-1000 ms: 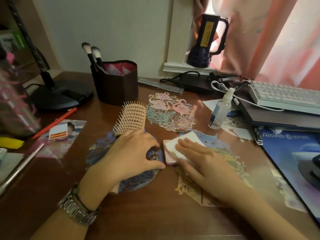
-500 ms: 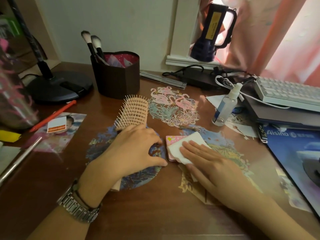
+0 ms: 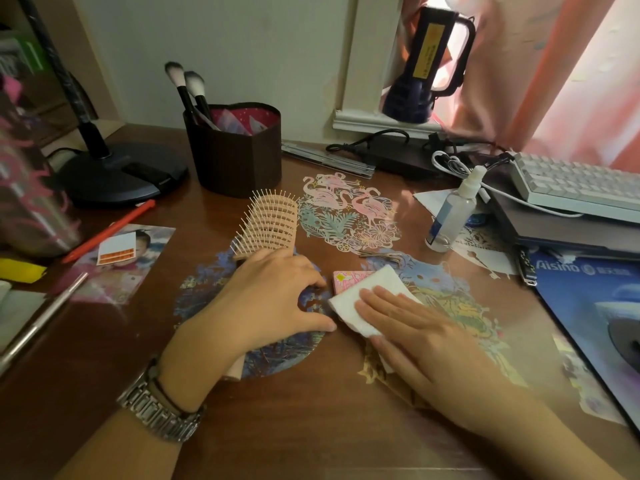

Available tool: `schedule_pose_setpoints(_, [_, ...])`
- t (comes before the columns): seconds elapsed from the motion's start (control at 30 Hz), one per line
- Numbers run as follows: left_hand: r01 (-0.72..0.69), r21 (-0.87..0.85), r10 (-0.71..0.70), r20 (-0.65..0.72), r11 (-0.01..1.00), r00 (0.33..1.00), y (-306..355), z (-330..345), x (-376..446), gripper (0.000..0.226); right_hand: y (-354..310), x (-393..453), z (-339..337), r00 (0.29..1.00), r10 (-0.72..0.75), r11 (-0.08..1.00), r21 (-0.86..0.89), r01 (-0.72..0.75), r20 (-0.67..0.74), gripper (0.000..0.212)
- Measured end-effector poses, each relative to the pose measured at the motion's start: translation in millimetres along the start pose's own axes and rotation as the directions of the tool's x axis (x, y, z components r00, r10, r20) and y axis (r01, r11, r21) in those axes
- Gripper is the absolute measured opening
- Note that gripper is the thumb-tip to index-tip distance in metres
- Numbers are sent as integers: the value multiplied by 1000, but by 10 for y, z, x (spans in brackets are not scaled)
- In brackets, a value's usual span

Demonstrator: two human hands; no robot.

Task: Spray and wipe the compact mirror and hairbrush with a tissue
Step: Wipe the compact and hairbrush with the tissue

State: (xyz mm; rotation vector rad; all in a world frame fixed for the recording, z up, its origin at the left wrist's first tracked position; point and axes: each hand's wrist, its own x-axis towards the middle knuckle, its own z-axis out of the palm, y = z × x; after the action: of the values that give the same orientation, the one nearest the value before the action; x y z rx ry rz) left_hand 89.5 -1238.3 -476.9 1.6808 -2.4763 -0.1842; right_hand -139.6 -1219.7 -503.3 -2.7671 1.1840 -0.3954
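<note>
A pink square compact mirror [image 3: 347, 279] lies shut on the desk at the middle, mostly covered by a folded white tissue [image 3: 367, 299]. My right hand [image 3: 415, 334] lies flat on the tissue, fingers pressing it down onto the mirror. My left hand [image 3: 270, 299] rests beside the mirror's left edge, thumb and forefinger spread toward it, lying over the handle of a beige vented hairbrush [image 3: 270, 225], whose bristles face up. A small clear spray bottle [image 3: 450, 213] stands upright to the right.
A dark heart-shaped holder [image 3: 239, 157] with makeup brushes stands behind the hairbrush. A lamp base [image 3: 121, 174] sits at the left, a white keyboard [image 3: 581, 185] on a laptop at the right. Paper cut-outs, a photo, a red pen and cables lie around.
My right hand has slid the tissue toward me and slightly left over the mirror, so the mirror's far edge shows. My left hand has stayed by the mirror.
</note>
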Motion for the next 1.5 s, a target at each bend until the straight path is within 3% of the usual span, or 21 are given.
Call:
schedule_pose_setpoints(0.4, [8, -10, -7, 30, 1000, 1000, 11, -25, -7, 70, 31, 373, 70, 1000, -3, 999, -33, 3, 0, 48])
schedule_pose_setpoints(0.77, [2, 3, -2, 38, 1000, 999, 10, -21, -11, 78, -42, -19, 19, 999, -34, 998, -51, 33, -10, 44])
schedule_pose_setpoints(1.13, [44, -58, -41, 57, 997, 998, 55, -82, -58, 77, 4, 426, 71, 1000, -4, 999, -54, 4, 13, 46])
schedule_pose_setpoints(1.5, [48, -26, -46, 73, 999, 996, 60, -84, -33, 84, -6, -14, 6, 1000, 0, 999, -53, -2, -29, 44])
